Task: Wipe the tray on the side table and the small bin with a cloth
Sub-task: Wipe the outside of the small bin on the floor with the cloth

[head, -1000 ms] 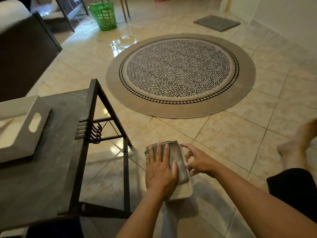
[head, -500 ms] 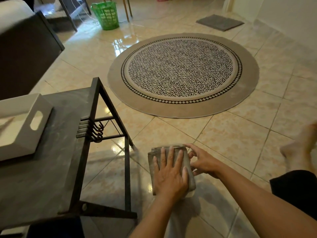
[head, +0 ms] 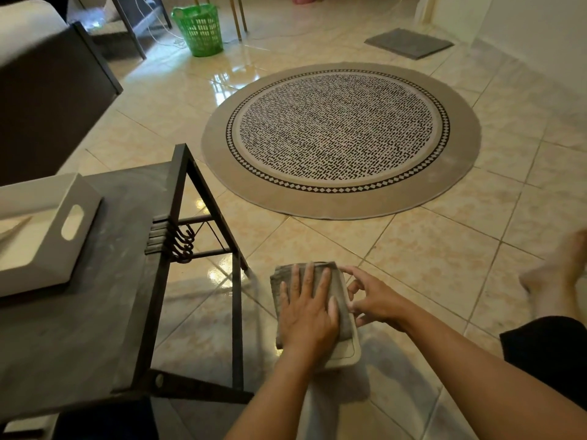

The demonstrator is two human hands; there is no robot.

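Observation:
A folded grey cloth [head: 337,282] lies on the lid of a small white bin [head: 349,354] standing on the floor. My left hand [head: 306,315] presses flat on the cloth, fingers spread. My right hand [head: 376,300] touches the bin's right edge beside the cloth, fingers curled on the rim. Only the near corner of the bin's lid shows past the cloth. A white tray [head: 47,249] with a cut-out handle sits on the dark side table [head: 79,328] at the left.
The side table's black frame [head: 236,312] with hooks stands just left of the bin. A round patterned rug [head: 341,138] lies ahead, a green basket [head: 198,28] and a grey mat [head: 408,42] beyond. A bare foot [head: 556,274] rests at the right.
My left hand slid the cloth away from me across the bin's lid, then back a little, uncovering the lid's near corner. My right hand stayed at the bin's right edge.

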